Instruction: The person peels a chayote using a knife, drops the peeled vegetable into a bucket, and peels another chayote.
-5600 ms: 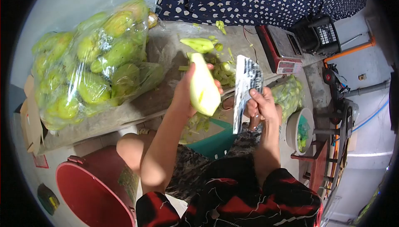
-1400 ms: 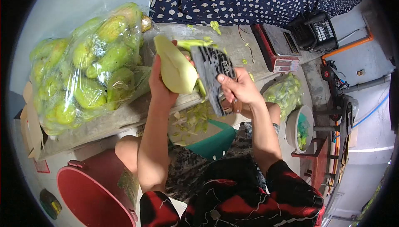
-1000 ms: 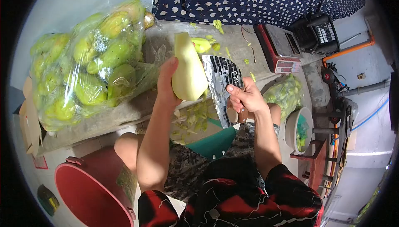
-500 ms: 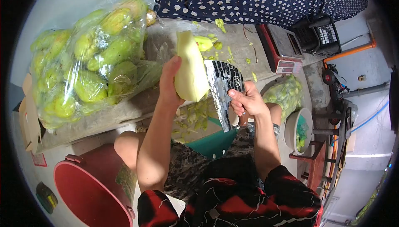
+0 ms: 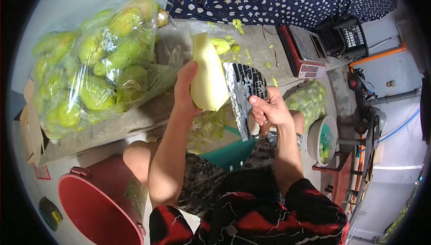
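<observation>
My left hand (image 5: pixel 185 90) is closed around a pale, peeled green fruit (image 5: pixel 208 76), held upright with its narrow end up. My right hand (image 5: pixel 268 108) grips the handle of a wide cleaver (image 5: pixel 242 94), whose blade has dark and silvery patches and stands just right of the fruit. Behind the fruit, a cut green piece (image 5: pixel 220 45) and scraps lie on the grey table (image 5: pixel 179 32). Below the hands, peelings (image 5: pixel 206 130) show in and around a green container (image 5: pixel 226 153), partly hidden by my arms and the blade.
A clear bag of green fruits (image 5: pixel 107 61) covers the table's left side. At the right are a red scale (image 5: pixel 303 52), a black basket (image 5: pixel 343 38), a bag of green pieces (image 5: pixel 310 101) and a pale bucket (image 5: pixel 314 144). A red bin (image 5: pixel 101 200) stands at the lower left.
Since the earliest frame, the fruit has been turned narrow end up and shifted left, and the cleaver has moved left beside it. Over the last half second both hands have barely moved.
</observation>
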Demonstrator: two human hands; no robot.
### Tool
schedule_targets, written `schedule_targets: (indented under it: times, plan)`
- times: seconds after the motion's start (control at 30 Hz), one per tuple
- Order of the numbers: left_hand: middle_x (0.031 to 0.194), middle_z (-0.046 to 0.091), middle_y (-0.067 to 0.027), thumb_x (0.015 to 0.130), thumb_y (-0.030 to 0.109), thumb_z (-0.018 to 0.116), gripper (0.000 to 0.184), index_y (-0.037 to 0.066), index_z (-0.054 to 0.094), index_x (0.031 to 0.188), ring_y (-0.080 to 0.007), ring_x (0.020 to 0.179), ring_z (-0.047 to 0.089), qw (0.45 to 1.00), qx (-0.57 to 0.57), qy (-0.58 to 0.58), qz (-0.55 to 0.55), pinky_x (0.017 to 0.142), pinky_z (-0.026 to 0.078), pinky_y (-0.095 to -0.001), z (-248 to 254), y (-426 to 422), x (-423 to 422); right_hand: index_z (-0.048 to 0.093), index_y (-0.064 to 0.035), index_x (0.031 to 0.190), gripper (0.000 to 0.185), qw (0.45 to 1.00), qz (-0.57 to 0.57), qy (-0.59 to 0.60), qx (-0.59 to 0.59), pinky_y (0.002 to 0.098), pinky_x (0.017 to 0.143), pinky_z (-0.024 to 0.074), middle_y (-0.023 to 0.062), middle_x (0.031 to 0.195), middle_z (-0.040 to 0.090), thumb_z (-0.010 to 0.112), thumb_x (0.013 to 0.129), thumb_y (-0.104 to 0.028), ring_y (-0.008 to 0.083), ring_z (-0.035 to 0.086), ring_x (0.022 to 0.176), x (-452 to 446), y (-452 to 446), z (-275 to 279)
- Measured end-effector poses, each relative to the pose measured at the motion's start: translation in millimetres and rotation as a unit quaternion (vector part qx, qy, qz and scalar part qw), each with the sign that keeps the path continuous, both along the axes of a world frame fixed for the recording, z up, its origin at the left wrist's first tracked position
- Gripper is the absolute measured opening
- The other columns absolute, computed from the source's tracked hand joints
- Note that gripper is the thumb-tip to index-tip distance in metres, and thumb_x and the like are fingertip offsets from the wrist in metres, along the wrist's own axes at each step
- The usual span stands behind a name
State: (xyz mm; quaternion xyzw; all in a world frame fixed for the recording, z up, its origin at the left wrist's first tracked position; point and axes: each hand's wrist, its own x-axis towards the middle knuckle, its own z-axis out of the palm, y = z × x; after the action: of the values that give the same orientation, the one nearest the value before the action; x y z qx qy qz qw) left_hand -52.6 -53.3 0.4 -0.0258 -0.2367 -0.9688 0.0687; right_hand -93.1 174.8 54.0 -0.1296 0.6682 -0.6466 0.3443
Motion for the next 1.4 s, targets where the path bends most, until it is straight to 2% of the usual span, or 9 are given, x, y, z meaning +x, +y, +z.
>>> schedule_targets:
  times: [0.17,0.23,0.33,0.57,0.67,0.73,1.03,1.27,1.4]
  plan:
    - [0.103,0.064,-0.0146,0.093,0.043,0.051,0.059,0.002,0.046,0.135,-0.0213,0.088,0.066,1.0,0.017,0.002,0.001,0.075,0.056,-0.0358,8.7,0.3,3.8,0.047,-0.0069,0.067,0.037,1.0,0.002,0.0,-0.003,0.026,0.036,0.0393,-0.0021,0.051,0.046,0.066,0.094,-0.022,0.0074,0.045,0.04,0.3,3.7,-4.6]
    - [0.11,0.062,-0.0118,0.095,0.046,0.043,0.065,0.003,0.038,0.143,-0.0215,0.096,0.063,0.999,-0.03,-0.011,0.003,0.08,0.054,-0.0347,8.0,1.1,3.7,0.047,-0.0069,0.067,0.037,1.0,0.0,-0.002,-0.001,0.026,0.036,0.0393,-0.002,0.051,0.046,0.066,0.094,-0.022,0.0074,0.045,0.04,1.3,5.5,-5.3]
    - [0.103,0.065,-0.0152,0.092,0.046,0.052,0.063,0.003,0.044,0.137,-0.0216,0.09,0.066,1.0,-0.001,-0.008,0.013,0.076,0.056,-0.0351,9.9,2.6,3.0,0.047,-0.0067,0.067,0.037,1.0,-0.004,-0.004,0.001,0.026,0.036,0.0394,-0.0019,0.05,0.046,0.066,0.094,-0.023,0.0075,0.046,0.04,2.8,2.7,-3.4]
    - [0.103,0.064,-0.0168,0.092,0.048,0.052,0.065,0.002,0.043,0.137,-0.0221,0.089,0.066,1.0,0.012,0.027,-0.003,0.075,0.056,-0.0354,7.4,-1.7,1.8,0.048,-0.0063,0.068,0.035,1.0,0.008,-0.008,-0.008,0.0262,0.036,0.0395,-0.0012,0.05,0.046,0.065,0.095,-0.021,0.0077,0.045,0.04,1.9,5.3,-4.5]
    - [0.104,0.064,-0.0179,0.093,0.05,0.046,0.07,0.004,0.035,0.145,-0.024,0.09,0.066,1.0,-0.012,0.013,0.006,0.077,0.055,-0.0368,7.9,-3.3,2.3,0.049,-0.0061,0.068,0.034,1.0,0.006,-0.014,-0.006,0.0262,0.036,0.0395,-0.001,0.05,0.046,0.065,0.095,-0.02,0.0076,0.045,0.04,4.2,3.5,-4.5]
    - [0.104,0.065,-0.016,0.092,0.048,0.051,0.065,0.001,0.044,0.137,-0.0214,0.089,0.066,1.0,-0.013,0.015,0.02,0.073,0.056,-0.0341,8.9,-2.1,2.6,0.049,-0.006,0.069,0.033,1.0,0.001,-0.02,-0.004,0.0262,0.036,0.0394,-0.001,0.05,0.046,0.065,0.095,-0.02,0.0076,0.045,0.04,4.5,3.3,-4.9]
    - [0.096,0.062,-0.0075,0.094,0.039,0.05,0.057,-0.001,0.047,0.134,-0.0142,0.08,0.063,0.999,-0.01,-0.011,0.042,0.066,0.053,-0.0297,10.8,5.9,5.1,0.048,-0.0063,0.072,0.032,1.0,0.002,-0.02,-0.011,0.0265,0.036,0.0393,-0.0013,0.051,0.045,0.065,0.095,-0.02,0.0078,0.045,0.04,5.4,-3.3,-4.5]
    - [0.096,0.062,-0.0067,0.094,0.037,0.051,0.053,-0.004,0.05,0.128,-0.0129,0.081,0.062,0.997,-0.032,-0.008,0.062,0.065,0.052,-0.0274,1.6,18.1,3.0,0.047,-0.0063,0.069,0.035,1.0,-0.002,0.0,-0.025,0.0271,0.036,0.0395,-0.001,0.051,0.045,0.065,0.095,-0.022,0.0087,0.046,0.039,1.7,-13.4,-2.7]
    - [0.095,0.062,-0.007,0.095,0.037,0.051,0.05,-0.003,0.052,0.125,-0.0127,0.078,0.062,0.998,-0.001,-0.005,0.066,0.064,0.05,-0.0268,9.6,13.7,7.0,0.046,-0.0064,0.067,0.037,1.0,0.005,0.003,-0.022,0.0274,0.036,0.0398,-0.0008,0.05,0.045,0.065,0.095,-0.023,0.009,0.045,0.039,1.6,-11.1,-2.4]
